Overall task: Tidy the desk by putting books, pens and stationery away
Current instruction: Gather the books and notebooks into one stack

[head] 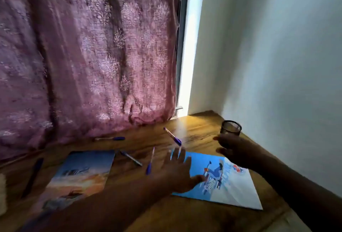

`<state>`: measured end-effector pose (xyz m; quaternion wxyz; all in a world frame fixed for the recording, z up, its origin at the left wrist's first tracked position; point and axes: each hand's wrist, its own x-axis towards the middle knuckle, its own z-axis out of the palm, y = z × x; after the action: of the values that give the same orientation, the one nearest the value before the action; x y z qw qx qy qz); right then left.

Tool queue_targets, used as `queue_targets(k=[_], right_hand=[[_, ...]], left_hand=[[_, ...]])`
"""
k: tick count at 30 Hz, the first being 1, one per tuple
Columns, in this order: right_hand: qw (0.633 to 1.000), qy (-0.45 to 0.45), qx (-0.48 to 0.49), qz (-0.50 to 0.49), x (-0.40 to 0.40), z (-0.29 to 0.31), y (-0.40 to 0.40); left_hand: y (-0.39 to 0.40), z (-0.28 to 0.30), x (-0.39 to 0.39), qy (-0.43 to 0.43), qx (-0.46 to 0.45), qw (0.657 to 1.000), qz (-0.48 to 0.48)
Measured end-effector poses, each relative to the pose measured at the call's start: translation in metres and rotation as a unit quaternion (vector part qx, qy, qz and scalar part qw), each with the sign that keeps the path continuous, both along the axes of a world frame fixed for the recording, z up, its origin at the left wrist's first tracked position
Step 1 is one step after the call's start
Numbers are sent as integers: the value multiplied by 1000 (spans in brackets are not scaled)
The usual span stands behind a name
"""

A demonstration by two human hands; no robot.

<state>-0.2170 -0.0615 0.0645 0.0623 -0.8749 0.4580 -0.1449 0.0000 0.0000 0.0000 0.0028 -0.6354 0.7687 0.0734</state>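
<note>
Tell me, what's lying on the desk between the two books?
In the head view, two pens lie between the left book and the right book: a dark pen and a blue-capped pen. The left hand reaches over there too.

I'm getting one head view only, looking forward and down over the wooden desk [194, 131] from close above, facing the pink curtain [83, 56] and the wall corner (wide-angle, edges bending); both forearms are entering from the bottom edge.
</note>
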Motion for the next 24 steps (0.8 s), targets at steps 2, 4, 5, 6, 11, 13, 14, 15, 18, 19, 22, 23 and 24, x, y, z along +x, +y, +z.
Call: queue_targets(k=[2,4,5,6,11,13,14,15,18,19,22,23,24], right_hand=[[997,67,36,-16,-21,-40,0],[991,108,75,-19,-39,-83,-1],[990,113,79,-14,-45,-105,-8],[989,129,72,-8,-49,-118,-11],[986,151,65,-35,-59,-158,-7],[989,122,66,-56,-63,-164,4],[989,106,71,-78,-65,-166,10],[989,85,66,-100,-66,-169,17],[981,17,94,-167,-56,-174,41],[978,9,102,-184,-52,-177,46],[971,29,109,-212,-49,-166,51],[973,40,96,-207,-51,-161,50],[975,45,82,-200,-54,-154,48]], left_hand=[[3,-25,-23,45,44,998,16],[-3,-61,-42,22,-27,997,66],[-8,-72,-50,32,-32,996,80],[-12,-82,-57,28,-34,996,80],[-21,-121,-75,51,-62,993,87],[-23,-122,-79,40,-37,995,79],[-25,-122,-79,32,-27,996,75],[-29,-120,-78,18,-21,998,64],[-46,-114,-69,-12,-12,1000,8],[-53,-112,-65,-22,-9,1000,-10],[-67,-91,-57,-87,-3,990,-112],[-74,-83,-54,-89,5,985,-147],[-82,-78,-50,-95,13,980,-172]])
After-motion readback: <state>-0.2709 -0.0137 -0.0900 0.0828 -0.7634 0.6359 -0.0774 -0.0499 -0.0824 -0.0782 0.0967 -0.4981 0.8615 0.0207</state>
